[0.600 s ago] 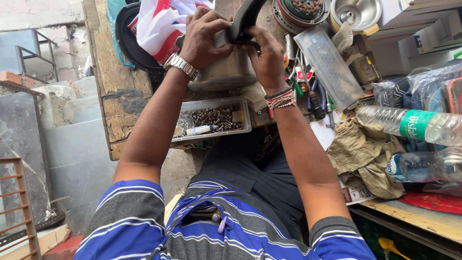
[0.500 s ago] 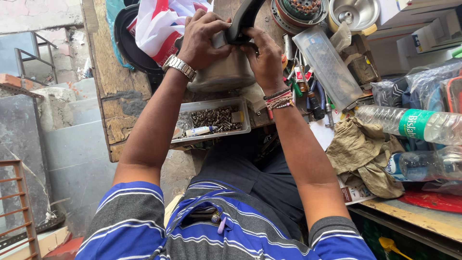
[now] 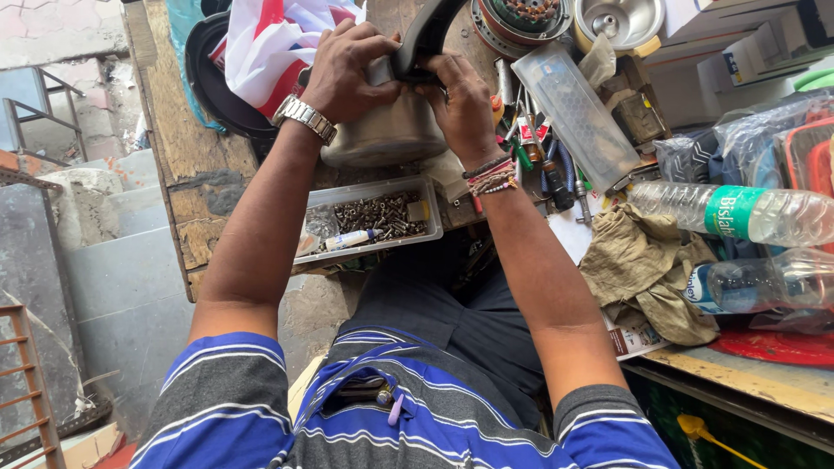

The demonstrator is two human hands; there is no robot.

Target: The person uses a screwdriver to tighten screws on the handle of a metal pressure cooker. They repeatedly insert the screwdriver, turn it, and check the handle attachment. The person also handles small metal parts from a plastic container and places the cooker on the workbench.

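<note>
A dull metal pot (image 3: pixel 387 135) lies on the wooden workbench (image 3: pixel 187 165), with a curved black handle (image 3: pixel 426 35) rising from its top. My left hand (image 3: pixel 347 69), a metal watch on its wrist, grips the pot's upper edge beside the handle. My right hand (image 3: pixel 460 100), with bead bracelets on the wrist, is closed around the base of the black handle. Both hands press close together at the joint between handle and pot, which they hide.
A clear plastic tray of screws (image 3: pixel 373 217) sits just below the pot. Screwdrivers and small tools (image 3: pixel 539 156), a clear oblong container (image 3: pixel 573 113), a crumpled brown rag (image 3: pixel 647 269) and plastic bottles (image 3: pixel 738 213) crowd the right side. A red-and-white cloth (image 3: pixel 269 43) lies at upper left.
Both hands stay clamped on the pot and handle; only a slight shift of the fingers and of the view shows.
</note>
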